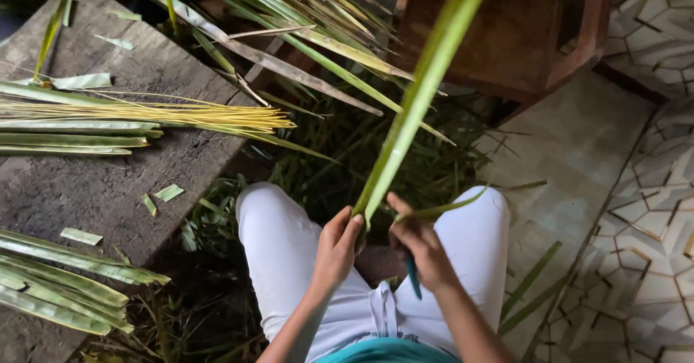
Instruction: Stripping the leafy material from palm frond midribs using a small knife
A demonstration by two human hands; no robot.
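Note:
My left hand [338, 247] pinches the lower end of a long green palm leaf strip [416, 106] that rises up toward the camera. My right hand [419, 251] sits just to its right, closed around a small tool with a teal handle [413, 276], and its fingers touch a thin green sliver [441, 209] curling off the leaf to the right. Both hands are above my lap, between knees in white trousers [278, 236].
A grey wooden bench [108, 182] on the left carries a bundle of yellow leaf midribs [181, 113] and stacks of green leaf strips [61, 280]. More palm leaves [311, 37] lie ahead and on the ground. A wooden stool [520, 30] stands beyond; patterned tiles [650, 211] at right.

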